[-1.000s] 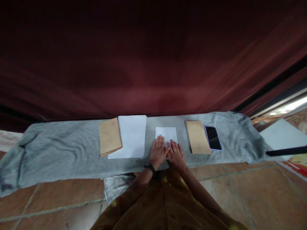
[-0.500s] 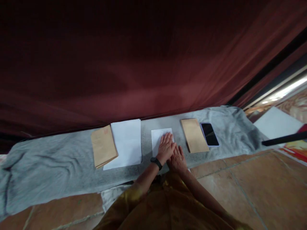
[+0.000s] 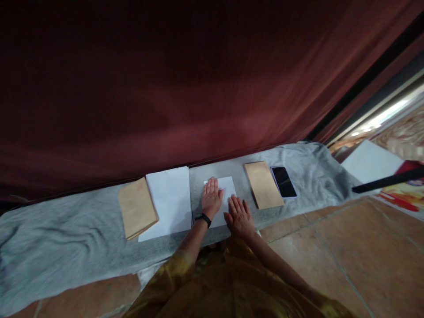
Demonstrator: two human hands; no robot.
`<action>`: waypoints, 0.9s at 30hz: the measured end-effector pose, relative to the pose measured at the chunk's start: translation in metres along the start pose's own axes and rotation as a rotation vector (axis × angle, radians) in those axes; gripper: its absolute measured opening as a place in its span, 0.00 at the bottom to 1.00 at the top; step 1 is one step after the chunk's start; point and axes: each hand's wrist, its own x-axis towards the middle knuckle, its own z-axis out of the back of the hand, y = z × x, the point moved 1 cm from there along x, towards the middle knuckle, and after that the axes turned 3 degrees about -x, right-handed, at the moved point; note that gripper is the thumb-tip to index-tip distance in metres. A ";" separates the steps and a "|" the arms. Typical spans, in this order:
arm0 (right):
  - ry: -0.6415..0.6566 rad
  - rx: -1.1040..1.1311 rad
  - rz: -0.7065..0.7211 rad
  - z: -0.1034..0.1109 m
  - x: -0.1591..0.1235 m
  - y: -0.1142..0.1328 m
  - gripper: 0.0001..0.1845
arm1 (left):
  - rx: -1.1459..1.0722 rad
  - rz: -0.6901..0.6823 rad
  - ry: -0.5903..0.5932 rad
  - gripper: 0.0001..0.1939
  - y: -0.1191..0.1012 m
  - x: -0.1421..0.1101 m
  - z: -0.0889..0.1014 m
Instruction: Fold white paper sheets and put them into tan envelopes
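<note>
A small white sheet of paper, perhaps folded, lies on the grey cloth in front of me. My left hand rests flat over its left side, fingers stretched forward, a dark band at the wrist. On the lower right edge lies my right hand, palm down with the fingers extended. To the left is a stack of larger white paper, partly covered by brown envelopes. Right of my hands sits another brown envelope, beside a phone with a dark screen.
Grey cloth covers the long, narrow surface and is wrinkled at both ends. A dark red curtain hangs along its far side. Brown floor tiles show on the near side. A black bar juts in from the right.
My hands were together at the right side of the small paper. They have now moved apart, the left hand shifting to the paper's left side. The view has shifted slightly.
</note>
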 end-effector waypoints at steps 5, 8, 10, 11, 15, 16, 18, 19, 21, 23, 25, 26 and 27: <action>0.005 0.001 -0.009 0.001 -0.003 -0.002 0.37 | 0.011 0.065 -0.067 0.33 0.019 -0.024 0.012; -0.019 -0.001 -0.027 0.000 -0.009 -0.008 0.37 | 0.016 0.078 -0.124 0.33 0.028 -0.039 0.013; -0.030 -0.002 -0.025 0.000 -0.014 -0.015 0.36 | 0.009 0.089 -0.157 0.33 0.033 -0.046 0.014; -0.033 -0.004 -0.023 0.000 -0.017 -0.018 0.36 | 0.004 0.096 -0.168 0.33 0.034 -0.049 0.015; -0.032 -0.017 -0.020 0.001 -0.022 -0.027 0.35 | -0.013 0.104 -0.165 0.33 0.025 -0.058 0.026; -0.030 -0.018 -0.018 0.002 -0.022 -0.028 0.35 | -0.016 0.084 -0.151 0.33 0.018 -0.063 0.030; -0.015 -0.011 0.012 0.003 -0.023 -0.026 0.34 | -0.022 -0.001 -0.098 0.32 0.002 -0.075 0.036; -0.003 -0.005 0.040 0.003 -0.023 -0.024 0.33 | -0.028 -0.062 -0.059 0.31 -0.006 -0.082 0.038; 0.027 0.005 0.103 0.003 -0.025 -0.019 0.32 | -0.036 -0.187 0.025 0.30 -0.018 -0.099 0.038; 0.041 0.003 0.135 0.003 -0.028 -0.016 0.32 | -0.030 -0.240 0.074 0.31 -0.021 -0.114 0.035; 0.037 -0.007 0.128 0.003 -0.031 -0.016 0.32 | -0.015 -0.238 0.085 0.32 -0.017 -0.124 0.032; 0.032 -0.011 0.118 0.004 -0.033 -0.018 0.31 | -0.007 -0.230 0.081 0.32 -0.012 -0.127 0.032; 0.029 -0.013 0.109 0.006 -0.035 -0.020 0.31 | -0.002 -0.224 0.076 0.33 -0.007 -0.129 0.032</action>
